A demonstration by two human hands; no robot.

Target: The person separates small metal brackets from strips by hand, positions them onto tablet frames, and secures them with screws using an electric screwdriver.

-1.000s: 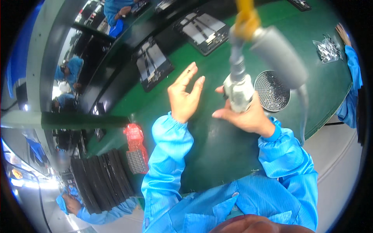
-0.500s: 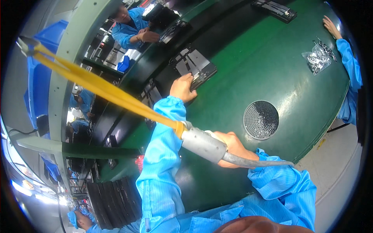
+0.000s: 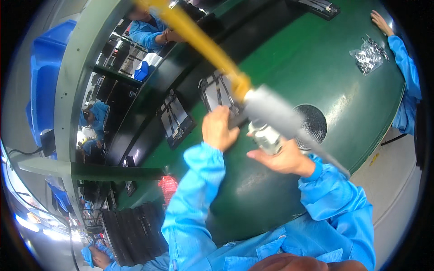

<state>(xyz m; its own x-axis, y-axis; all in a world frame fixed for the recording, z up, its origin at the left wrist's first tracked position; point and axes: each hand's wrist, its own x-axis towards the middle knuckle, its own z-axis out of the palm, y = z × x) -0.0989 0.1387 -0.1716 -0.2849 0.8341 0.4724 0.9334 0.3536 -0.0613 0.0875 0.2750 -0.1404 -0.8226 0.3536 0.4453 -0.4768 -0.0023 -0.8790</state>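
Note:
My left hand (image 3: 218, 128) grips the near edge of a flat black electronic device (image 3: 216, 92) with a grey panel and dark strips. Its thumb points right; some fingertips are hidden. In front of the device hangs a grey cylindrical power screwdriver (image 3: 276, 110) on a yellow elastic band (image 3: 199, 36), smeared by motion. My right hand (image 3: 287, 158) is closed around its silver-white lower part (image 3: 267, 137), the thumb on the near side and most fingers behind it. The driver's tip is hidden.
A round tray of small black parts (image 3: 312, 124) lies right of the tool. A second device (image 3: 175, 119) sits to the left, a third (image 3: 318, 7) far off. A clear bag of metal parts (image 3: 367, 58) lies near a co-worker's hand (image 3: 382, 22). A metal post (image 3: 70, 95) stands left.
The screwdriver and its band have swung right and away from me, with my right hand turning along. My left hand and the device have come closer to me.

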